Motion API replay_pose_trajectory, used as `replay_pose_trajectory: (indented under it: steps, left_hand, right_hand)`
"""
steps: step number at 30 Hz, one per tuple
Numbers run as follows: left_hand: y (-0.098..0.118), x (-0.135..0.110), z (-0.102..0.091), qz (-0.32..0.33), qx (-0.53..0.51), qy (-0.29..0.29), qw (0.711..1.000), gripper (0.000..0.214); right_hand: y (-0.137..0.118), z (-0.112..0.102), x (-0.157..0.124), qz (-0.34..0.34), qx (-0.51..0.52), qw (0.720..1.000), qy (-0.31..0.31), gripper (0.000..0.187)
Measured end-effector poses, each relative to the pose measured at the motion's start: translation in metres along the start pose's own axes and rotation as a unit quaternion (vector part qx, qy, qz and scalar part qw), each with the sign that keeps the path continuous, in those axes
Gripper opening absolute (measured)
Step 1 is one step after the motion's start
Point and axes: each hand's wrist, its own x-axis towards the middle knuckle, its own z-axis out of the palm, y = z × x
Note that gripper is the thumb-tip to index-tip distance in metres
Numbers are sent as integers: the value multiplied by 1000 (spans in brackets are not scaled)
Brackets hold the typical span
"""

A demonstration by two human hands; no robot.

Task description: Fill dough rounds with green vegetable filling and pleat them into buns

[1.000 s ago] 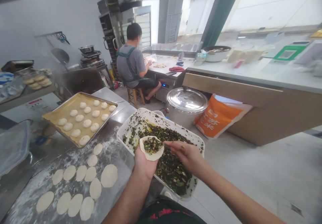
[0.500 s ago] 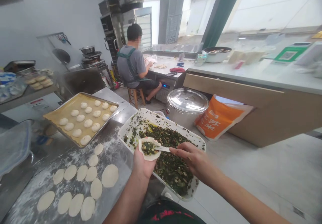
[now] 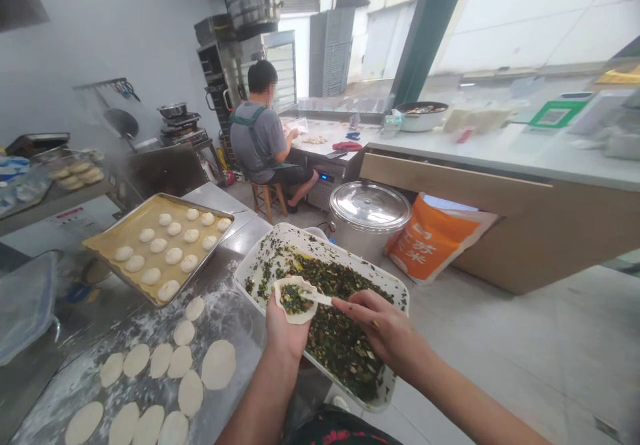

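Cupped in my left hand (image 3: pixel 285 335) is a round dough wrapper (image 3: pixel 299 318) with chopped green filling (image 3: pixel 294 298) heaped in its middle. My right hand (image 3: pixel 375 318) grips the handle of a pale, flat spatula (image 3: pixel 320 298), whose tip presses into that filling. Both hands are over a white plastic tub (image 3: pixel 243 273), which holds much more of the dark green chopped mix. On the floured steel table to the left lie several flat dough wrappers (image 3: pixel 219 365). Behind them, a paper-lined baking tray (image 3: pixel 120 230) carries rows of closed round buns (image 3: pixel 174 256).
A lidded steel pot (image 3: pixel 370 206) and an orange rice bag (image 3: pixel 425 242) stand on the floor beyond the tub. Farther back, a person (image 3: pixel 263 138) sits on a wooden stool at a white counter (image 3: pixel 505 148). A clear plastic lid (image 3: pixel 27 305) lies at the far left.
The spatula has shifted slightly within the wrapper, its tip still at the filling. My view has tilted up a little, so the table and tray sit lower in the frame.
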Motion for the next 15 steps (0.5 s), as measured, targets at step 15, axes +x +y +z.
replay_pose_trajectory:
  steps: [15]
  left_hand:
    - [-15,-17,16,-77,163,-2,984,29]
  right_hand:
    - [6,-38,-6,43,-59,997,22,30]
